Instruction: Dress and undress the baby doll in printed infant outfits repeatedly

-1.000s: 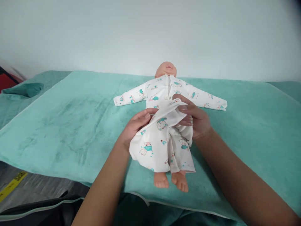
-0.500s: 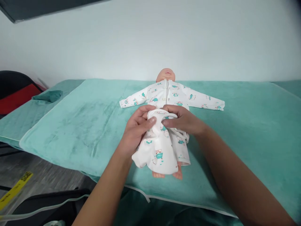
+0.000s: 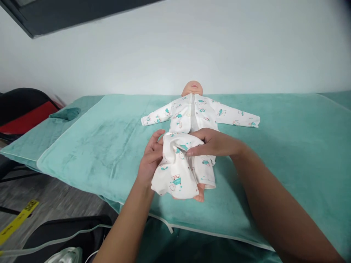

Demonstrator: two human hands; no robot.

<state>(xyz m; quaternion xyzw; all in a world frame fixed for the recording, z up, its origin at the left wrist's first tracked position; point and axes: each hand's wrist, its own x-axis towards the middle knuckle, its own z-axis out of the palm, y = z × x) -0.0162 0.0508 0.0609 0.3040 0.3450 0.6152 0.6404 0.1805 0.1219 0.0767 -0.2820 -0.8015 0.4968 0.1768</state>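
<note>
A baby doll (image 3: 192,87) lies on its back, arms spread, in a white printed jacket (image 3: 178,113) and matching trousers (image 3: 207,179). Over its legs hangs a loose white printed piece of baby clothing (image 3: 175,179), its exact kind unclear. My left hand (image 3: 151,155) is at this cloth's left edge, thumb against it and some fingertips hidden behind. Between thumb and fingers, my right hand (image 3: 215,144) pinches the cloth's upper right part. One doll foot (image 3: 200,193) shows below it.
A turquoise padded cover (image 3: 90,146) lies under the doll, against a white wall (image 3: 219,44). At the left stands a black and red chair (image 3: 30,113). A pale tube (image 3: 63,239) crosses a black seat (image 3: 55,226) at lower left. A dark panel (image 3: 82,16) hangs above.
Both hands and the cloth have shifted slightly left and lower, uncovering more of the jacket front. The cloth's upper edge has folded over, and my left thumb has slid to its edge.
</note>
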